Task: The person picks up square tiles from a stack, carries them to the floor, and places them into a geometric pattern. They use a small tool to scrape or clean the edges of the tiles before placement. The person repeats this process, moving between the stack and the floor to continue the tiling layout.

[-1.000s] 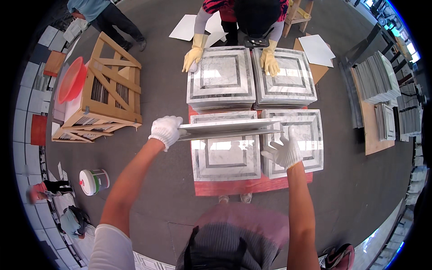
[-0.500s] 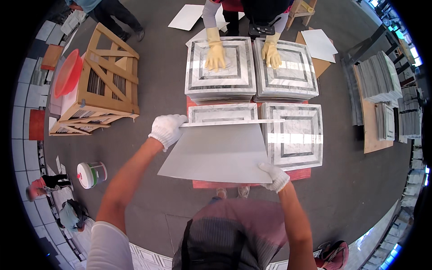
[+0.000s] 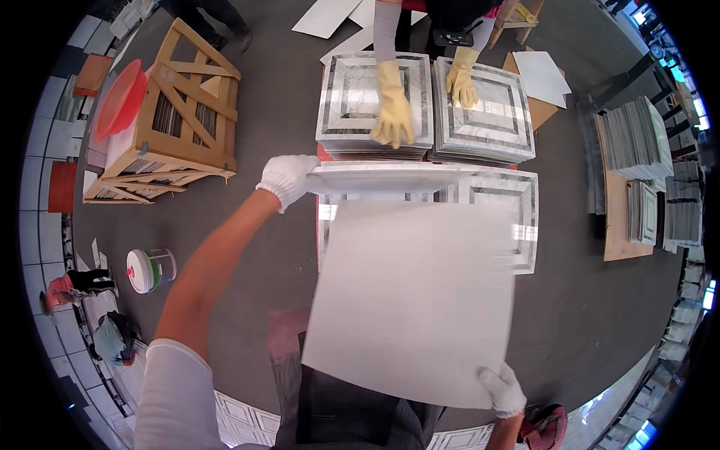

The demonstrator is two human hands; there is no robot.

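I hold a large square tile (image 3: 412, 300) tilted up toward me, its plain pale back facing the camera. My left hand (image 3: 287, 178), in a white glove, grips its far upper-left edge. My right hand (image 3: 501, 388), also gloved white, grips its near lower-right corner. Under the tile lie stacks of grey-and-white patterned tiles (image 3: 517, 214) on a red base. Across from me a person's yellow-gloved hands (image 3: 393, 112) rest on two further patterned tile stacks (image 3: 491, 112).
A wooden crate (image 3: 176, 112) with tiles and a red basin (image 3: 120, 97) stands at the left. A small white-green bucket (image 3: 148, 268) sits on the grey floor. Piles of tiles (image 3: 637, 142) on boards line the right side. White sheets (image 3: 544, 75) lie at the back.
The tile has swung from flat over the stack to steeply tilted toward me. My right hand dropped down to its near corner. The other person's hand slid along the far-left stack.
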